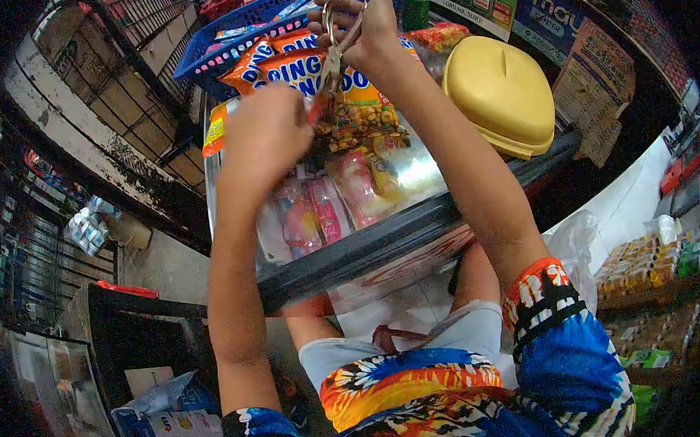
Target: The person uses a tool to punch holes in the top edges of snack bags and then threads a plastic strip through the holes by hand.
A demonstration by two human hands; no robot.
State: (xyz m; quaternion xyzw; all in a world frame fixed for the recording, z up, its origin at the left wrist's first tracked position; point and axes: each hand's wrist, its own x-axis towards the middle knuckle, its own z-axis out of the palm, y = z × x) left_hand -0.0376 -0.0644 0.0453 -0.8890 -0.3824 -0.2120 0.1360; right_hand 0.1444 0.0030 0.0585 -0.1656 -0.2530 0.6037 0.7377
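My right hand (368, 35) holds a pair of metal scissors (333, 59) by the handles, blades pointing down over the snack packs. My left hand (270, 135), smeared by motion, is closed just left of the blades. A small reddish piece shows at its fingertips, too blurred to name. Beneath both hands lie orange Ding Dong snack packs (290, 63), with a clear window of mixed nuts (365, 121) in front. Pink packets (312, 212) in clear wrap rest nearer to me on the glossy counter top (422, 166).
A yellow lidded container (498, 92) stands on the right of the counter. Behind the packs is a blue plastic basket (199, 60) with more packets. The counter's dark front edge (360, 253) runs before my lap. Stocked shelves (646, 270) stand at the right, a metal gate (82, 82) at the left.
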